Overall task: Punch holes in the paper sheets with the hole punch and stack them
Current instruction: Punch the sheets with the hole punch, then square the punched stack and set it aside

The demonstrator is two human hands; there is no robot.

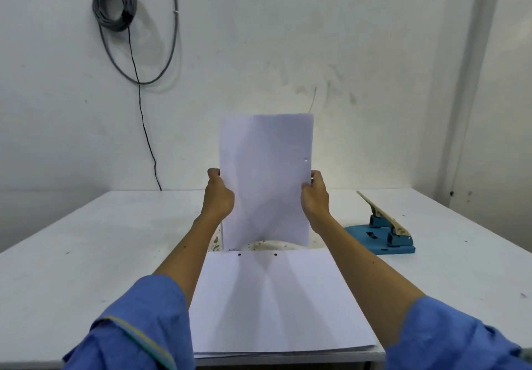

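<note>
I hold a white paper sheet [266,179] upright above the table, its bottom edge close to the surface. My left hand [218,195] grips its left edge and my right hand [315,197] grips its right edge. A punched hole shows near the sheet's right edge, just above my right hand. Below it, a stack of white sheets [276,303] lies flat near the front edge, with two punched holes along its far edge. The blue hole punch [383,234] with a cream lever stands on the table to the right, untouched.
The white table [86,254] meets a white wall at the back. A round, stained opening [270,245] in the table lies just behind the stack. A coiled grey cable [115,2] hangs on the wall at upper left, with a black wire running down.
</note>
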